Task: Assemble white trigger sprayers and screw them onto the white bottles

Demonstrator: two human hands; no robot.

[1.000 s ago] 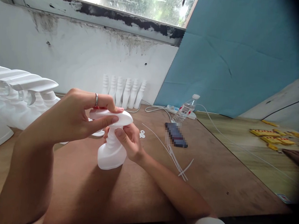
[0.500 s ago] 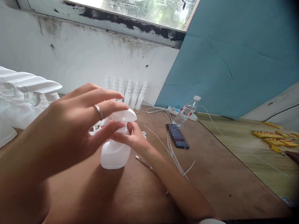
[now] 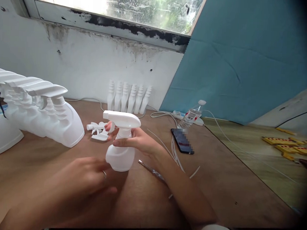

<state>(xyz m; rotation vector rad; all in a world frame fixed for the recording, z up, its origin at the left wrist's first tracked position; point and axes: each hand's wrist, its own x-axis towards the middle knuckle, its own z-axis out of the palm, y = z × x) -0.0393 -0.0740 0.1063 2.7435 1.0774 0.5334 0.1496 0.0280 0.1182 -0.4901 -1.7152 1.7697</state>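
Note:
A white spray bottle (image 3: pixel 120 157) with its trigger head (image 3: pixel 122 119) on top stands upright on the brown table, the nozzle pointing left. My right hand (image 3: pixel 137 141) is wrapped round its neck, just under the head. Beside the bottle's lower left side is my left hand (image 3: pixel 89 176), blurred by motion; its fingers are apart and nothing shows between them. Loose white sprayer parts (image 3: pixel 99 136) lie on the table behind and left of the bottle. A thin screwdriver-like tool (image 3: pixel 151 170) lies right of the bottle, partly behind my right forearm.
Several assembled spray bottles (image 3: pixel 71 125) stand in a row at the left. Several white empty bottles (image 3: pixel 132 98) line the wall. A clear water bottle (image 3: pixel 191 116), a phone (image 3: pixel 182 141) and thin white tubes (image 3: pixel 176 153) are to the right. Yellow parts (image 3: pixel 282 142) lie farther right.
My left hand has let go of the spray head and moved down toward the table. The head now shows fully, with its nozzle to the left. My right hand still holds the neck.

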